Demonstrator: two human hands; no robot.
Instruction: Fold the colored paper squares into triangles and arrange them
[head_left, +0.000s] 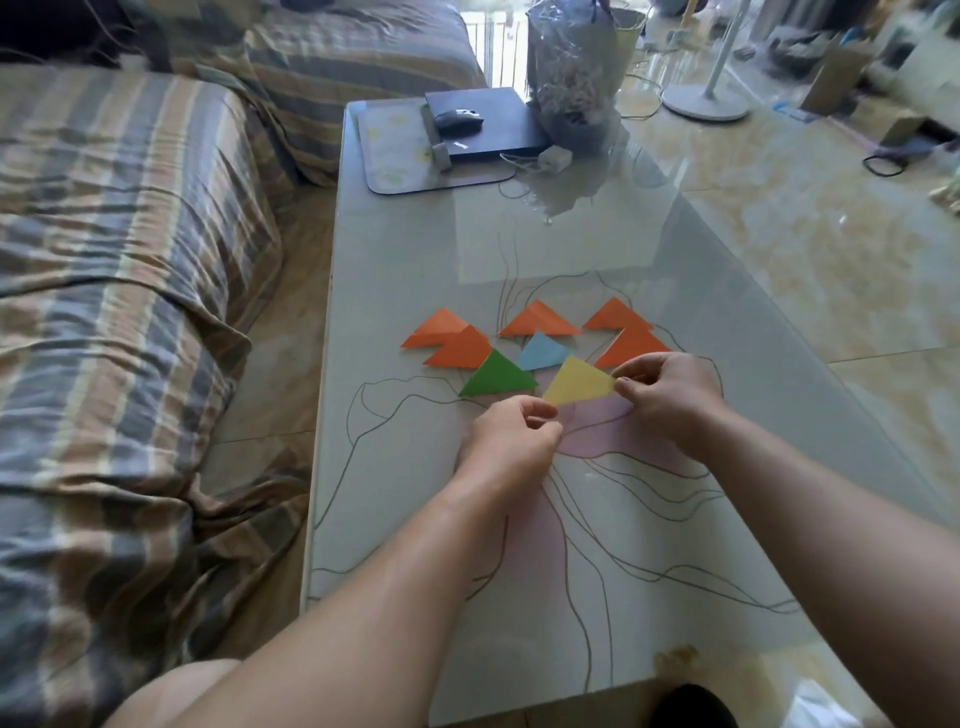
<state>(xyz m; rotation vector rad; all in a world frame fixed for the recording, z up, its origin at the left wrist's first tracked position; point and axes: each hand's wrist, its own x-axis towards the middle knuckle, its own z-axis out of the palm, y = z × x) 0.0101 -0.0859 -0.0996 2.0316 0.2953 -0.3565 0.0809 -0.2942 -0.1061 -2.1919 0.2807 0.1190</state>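
- Glass, pale and glossy, covers the tabletop (395, 519), with thin line drawings and a pink patch showing in the lower middle of the frame.
- Two bare forearms reach up from the bottom edge to the centre.
- The left hand (511, 441) pinches the lower left corner of a yellow paper triangle (577, 382); the right hand (670, 395) pinches its right corner, so the paper is held between both hands.
- Just left of it lies a green triangle (497, 375), and just above, a light blue triangle (543, 352).
- Beyond these, five orange triangles (460, 349) lie in a loose row, two overlapping at each end and one in the middle.
- Farther up the frame sit a placemat (395, 156), a dark laptop (498, 122) with a computer mouse (458, 119) on it, and a crinkled plastic bag (576, 67).
- A striped sofa (114, 260) fills the left side.
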